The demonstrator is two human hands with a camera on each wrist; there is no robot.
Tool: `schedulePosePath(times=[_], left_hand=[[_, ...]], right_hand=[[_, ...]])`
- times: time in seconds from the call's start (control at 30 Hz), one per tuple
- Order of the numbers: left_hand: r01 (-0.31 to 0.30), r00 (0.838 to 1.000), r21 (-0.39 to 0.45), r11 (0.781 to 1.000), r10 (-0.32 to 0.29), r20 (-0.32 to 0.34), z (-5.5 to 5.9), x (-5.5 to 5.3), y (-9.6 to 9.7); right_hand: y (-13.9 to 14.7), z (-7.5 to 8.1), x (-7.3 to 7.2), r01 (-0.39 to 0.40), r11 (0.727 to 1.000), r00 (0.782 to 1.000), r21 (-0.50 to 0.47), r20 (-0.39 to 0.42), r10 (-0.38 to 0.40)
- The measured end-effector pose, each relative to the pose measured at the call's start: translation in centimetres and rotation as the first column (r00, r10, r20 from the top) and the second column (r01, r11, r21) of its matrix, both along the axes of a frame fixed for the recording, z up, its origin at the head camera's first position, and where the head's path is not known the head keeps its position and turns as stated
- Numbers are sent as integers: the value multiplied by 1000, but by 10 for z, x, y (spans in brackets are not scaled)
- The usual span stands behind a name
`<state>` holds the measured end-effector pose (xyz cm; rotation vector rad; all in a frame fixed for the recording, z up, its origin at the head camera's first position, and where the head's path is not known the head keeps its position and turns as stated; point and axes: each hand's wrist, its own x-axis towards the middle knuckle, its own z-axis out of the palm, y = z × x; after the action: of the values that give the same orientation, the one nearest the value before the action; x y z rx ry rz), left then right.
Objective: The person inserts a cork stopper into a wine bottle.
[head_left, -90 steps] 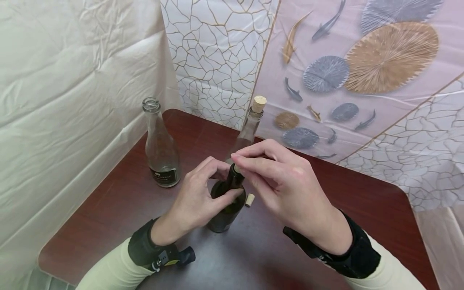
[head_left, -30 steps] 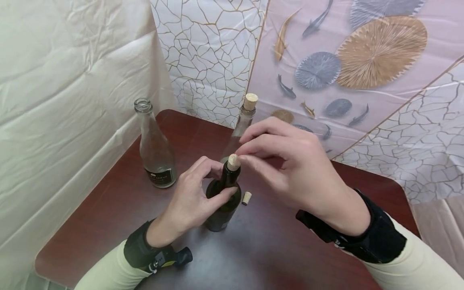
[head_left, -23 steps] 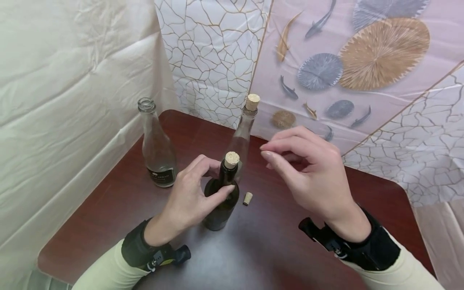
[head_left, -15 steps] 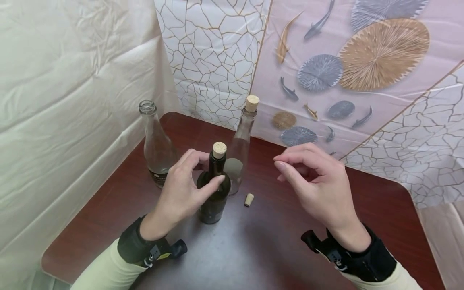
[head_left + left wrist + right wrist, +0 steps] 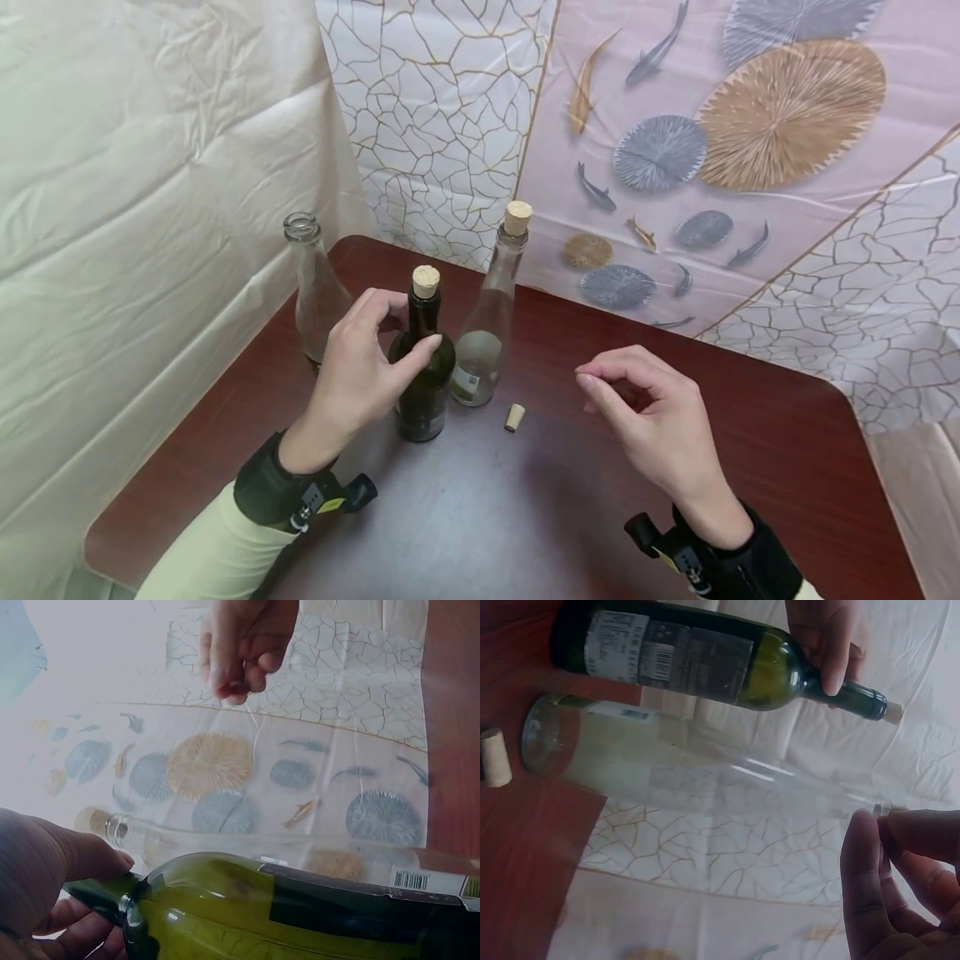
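Observation:
My left hand (image 5: 358, 362) grips the neck of a dark green wine bottle (image 5: 426, 379), thumb and fingers on either side. The bottle stands upright, a pale cork (image 5: 426, 282) sticking up from its mouth. In the right wrist view this bottle (image 5: 769, 671) shows paper labels on its side. My right hand (image 5: 660, 412) hovers over the table's right part, loosely curled with thumb and forefinger tips together and nothing between them. Between the hands, nearer the green bottle, a small loose cork (image 5: 514, 417) lies on the table.
Just right of the green bottle stands a clear glass bottle (image 5: 491, 312) with a cork (image 5: 517, 218) in its mouth. Behind my left hand is an uncorked clear bottle (image 5: 315, 287), its lower part hidden. Draped, patterned walls border the reddish-brown table (image 5: 780, 417).
My right hand has let go of the cork in the green bottle and moved right and down. My left hand has shifted the green bottle left and away, beside the corked clear bottle.

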<state>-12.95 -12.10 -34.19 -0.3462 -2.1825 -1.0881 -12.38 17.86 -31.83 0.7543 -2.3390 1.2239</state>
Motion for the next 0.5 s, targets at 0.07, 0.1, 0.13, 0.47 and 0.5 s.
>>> schedulePosePath(times=[0.07,0.1,0.13,0.47,0.5], left_hand=[[-7,1000,1,1000,7,0,1,-3,-1],[-11,1000,1,1000,11,1,1,-5,-2],[-13,1000,3,1000,13,-1,1,-7,-2],[-42,999,11,999,42,24,-1,-21,-6],[-46,999,8,999,46,27,-1,-22,-6]], right_hand=[[4,-4,1,10,1000,1000,-14,14,-10],[6,-6,1,15,1000,1000,-25,25,-14],[7,-7,2,21,999,999,-36,37,-20],[21,-15,5,80,995,994,-61,81,-75],[22,-15,6,86,994,993,-60,89,-80]])
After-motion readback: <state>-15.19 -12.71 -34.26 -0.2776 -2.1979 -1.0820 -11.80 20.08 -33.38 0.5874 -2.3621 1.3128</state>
